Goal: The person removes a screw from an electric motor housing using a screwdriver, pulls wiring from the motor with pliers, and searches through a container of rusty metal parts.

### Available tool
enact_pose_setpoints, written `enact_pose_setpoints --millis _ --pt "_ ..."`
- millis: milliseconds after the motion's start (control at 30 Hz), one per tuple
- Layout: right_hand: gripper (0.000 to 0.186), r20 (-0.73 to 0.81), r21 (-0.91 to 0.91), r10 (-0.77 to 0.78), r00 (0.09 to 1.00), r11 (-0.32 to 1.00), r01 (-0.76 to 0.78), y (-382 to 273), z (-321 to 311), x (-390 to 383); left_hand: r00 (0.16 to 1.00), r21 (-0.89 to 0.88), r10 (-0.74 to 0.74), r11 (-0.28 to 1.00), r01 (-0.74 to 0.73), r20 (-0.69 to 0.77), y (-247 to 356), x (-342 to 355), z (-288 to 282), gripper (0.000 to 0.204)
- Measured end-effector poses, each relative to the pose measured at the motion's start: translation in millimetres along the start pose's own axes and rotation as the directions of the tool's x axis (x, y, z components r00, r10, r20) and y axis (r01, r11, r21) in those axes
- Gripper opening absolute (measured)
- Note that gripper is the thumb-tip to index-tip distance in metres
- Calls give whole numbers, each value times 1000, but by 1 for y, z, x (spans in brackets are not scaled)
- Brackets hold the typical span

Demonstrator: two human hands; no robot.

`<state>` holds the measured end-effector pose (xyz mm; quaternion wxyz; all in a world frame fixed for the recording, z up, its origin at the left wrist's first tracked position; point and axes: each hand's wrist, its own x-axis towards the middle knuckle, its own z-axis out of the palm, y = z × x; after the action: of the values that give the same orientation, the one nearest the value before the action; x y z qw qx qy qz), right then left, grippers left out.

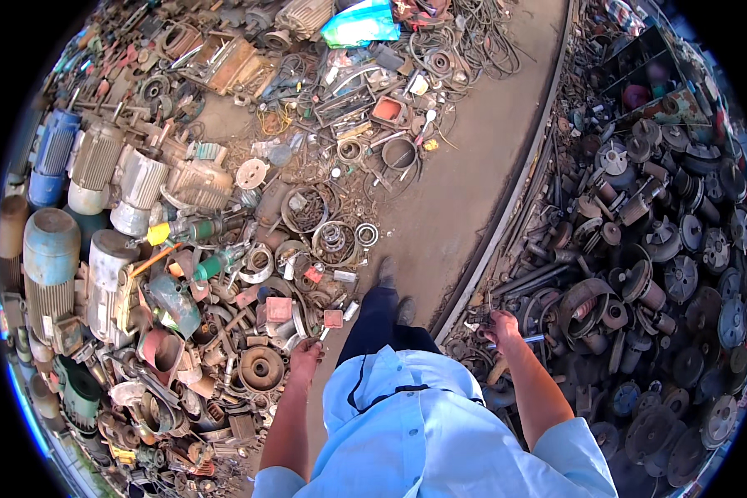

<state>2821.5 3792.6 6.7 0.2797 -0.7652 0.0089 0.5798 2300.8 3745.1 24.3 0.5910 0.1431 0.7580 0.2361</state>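
My right hand [501, 327] is closed at the edge of the right-hand scrap heap. A slim, shiny rod [534, 339] with a bluish sheen sticks out past the wrist, apparently held in this hand; its kind is unclear. Small metal bits show by the fingertips. My left hand [307, 353] hangs low beside the left-hand heap with its fingers curled. Whatever it may hold is too small to name. Near it lie a small reddish square block [333, 319], a larger pinkish block [279, 310] and a round rusty metal housing [261, 368].
A bare concrete strip [481, 158] runs between the heaps, with a raised metal edge [506, 212] along its right. Electric motors [96, 162] stand at left. Cables [485, 41] lie tangled at the far end. Dark rotors and discs [681, 257] are piled at right.
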Motion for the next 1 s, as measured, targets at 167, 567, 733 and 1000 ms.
enact_pose_setpoints --millis 167,567,733,1000 --pt "32 -37 32 69 997 997 -68 -39 -23 30 998 99 -43 994 39 36 36 70 39 19" --pt "30 -181 131 24 983 991 0 -204 -39 56 999 101 3 995 -8 55 255 178 130 23" --pt "26 -187 -120 -88 978 991 66 -311 0 86 985 -54 158 986 -155 65 337 169 160 24" --pt "55 131 -708 -574 808 517 482 -543 103 159 959 -395 -227 907 145 -168 190 137 111 10"
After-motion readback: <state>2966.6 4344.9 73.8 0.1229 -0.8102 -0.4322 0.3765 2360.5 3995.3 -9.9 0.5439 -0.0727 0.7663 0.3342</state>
